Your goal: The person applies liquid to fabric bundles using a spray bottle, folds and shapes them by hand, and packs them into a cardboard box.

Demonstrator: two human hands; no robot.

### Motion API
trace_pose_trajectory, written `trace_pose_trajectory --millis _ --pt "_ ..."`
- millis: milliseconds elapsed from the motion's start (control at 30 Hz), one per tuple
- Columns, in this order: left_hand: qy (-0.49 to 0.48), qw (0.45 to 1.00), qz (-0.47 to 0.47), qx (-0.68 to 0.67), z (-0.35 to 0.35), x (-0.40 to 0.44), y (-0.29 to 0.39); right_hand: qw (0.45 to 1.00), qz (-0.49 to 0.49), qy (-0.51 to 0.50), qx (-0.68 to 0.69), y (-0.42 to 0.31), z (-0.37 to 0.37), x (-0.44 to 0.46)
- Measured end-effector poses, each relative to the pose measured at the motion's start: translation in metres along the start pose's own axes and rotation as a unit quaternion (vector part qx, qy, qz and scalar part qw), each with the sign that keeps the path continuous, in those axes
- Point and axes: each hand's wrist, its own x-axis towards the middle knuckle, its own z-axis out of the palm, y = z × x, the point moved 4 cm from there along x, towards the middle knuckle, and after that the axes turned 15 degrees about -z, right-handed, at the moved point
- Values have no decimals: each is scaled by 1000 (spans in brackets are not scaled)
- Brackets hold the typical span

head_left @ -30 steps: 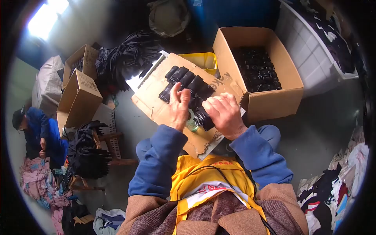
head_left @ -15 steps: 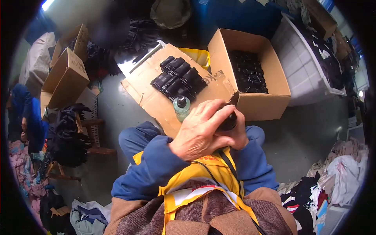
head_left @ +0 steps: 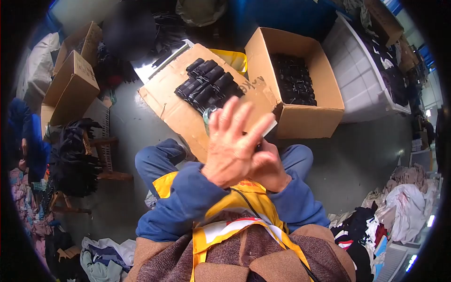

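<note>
My left hand is open, fingers spread and blurred, in front of my right hand. The right hand is curled and partly covered by the left. A dark sliver shows at its fingers, where a black roll was visible earlier; most of it is hidden. A pale strip sticks out beyond the fingers. Just past my left hand, a clear bottle is mostly covered. Several black rolled bundles lie in rows on a cardboard sheet.
An open carton holding more black bundles stands right of the sheet. Beyond it is a white bin with dark cloth. Left are cartons and a stool with black cloth. Another person's blue sleeve shows far left. Cloth piles lie right.
My left hand has come off the dark roll and opened, its fingers now spread over the bottle. The right hand stays low, more covered. The view has shifted slightly.
</note>
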Motion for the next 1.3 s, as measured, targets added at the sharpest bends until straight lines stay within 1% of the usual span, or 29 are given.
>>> trace_pose_trajectory --millis 33,100,133,167,200,233,300,333,367,433,467,500,533,567,667,767,833,900,1000,1033,1100,1167,1233,1300 --pt "-22 999 -41 -23 -2 3 -6 982 -55 -75 -166 -8 -3 -1" --pt "-22 998 -34 -53 -10 4 -14 984 -73 -63 -151 -15 -6 4" --pt "5 998 -40 -49 -10 7 -26 986 -76 -29 -144 -24 -12 8" --pt "41 995 -66 -62 -17 14 -39 988 -80 5 -136 -30 -17 14" --pt "71 985 -78 -137 -27 25 -53 986 -88 27 -141 -21 -22 18" --pt "103 967 -126 -197 -36 27 -59 979 -36 54 -195 -19 -31 21" --pt "110 951 -186 -221 -35 37 -71 939 -54 86 -329 1 -34 32" --pt "102 941 -213 -244 -21 43 -83 926 -73 90 -359 15 -32 37" --pt "95 928 -241 -267 -3 47 -94 898 -104 92 -418 14 -25 44" --pt "112 935 -241 -233 21 54 -110 856 -144 65 -492 26 -12 56" --pt "88 930 -279 -221 28 54 -115 833 -165 61 -524 37 -7 61" --pt "62 924 -315 -209 34 52 -119 834 -151 69 -526 45 -3 66" --pt "76 930 -283 -223 38 51 -120 829 -150 76 -533 50 0 72" --pt "59 921 -295 -247 40 50 -120 824 -148 81 -540 53 3 77" --pt "61 918 -308 -242 41 46 -119 827 -152 85 -535 55 10 84" --pt "71 915 -299 -261 40 48 -114 839 -145 82 -518 57 13 84" --pt "64 888 -330 -314 40 48 -109 836 -148 88 -521 58 14 82" --pt "51 878 -351 -321 43 47 -110 834 -148 93 -523 61 14 79" --pt "80 919 -314 -226 45 44 -105 841 -146 101 -512 63 13 78" --pt "77 918 -317 -224 46 43 -104 847 -140 102 -503 66 13 77" --pt "72 898 -361 -241 40 45 -99 855 -133 102 -492 69 11 78" --pt "67 896 -359 -251 46 46 -104 864 -129 104 -475 67 10 77" --pt "71 915 -300 -261 53 47 -107 868 -140 109 -464 68 14 75" --pt "71 925 -282 -246 58 49 -116 868 -144 112 -462 68 14 71"
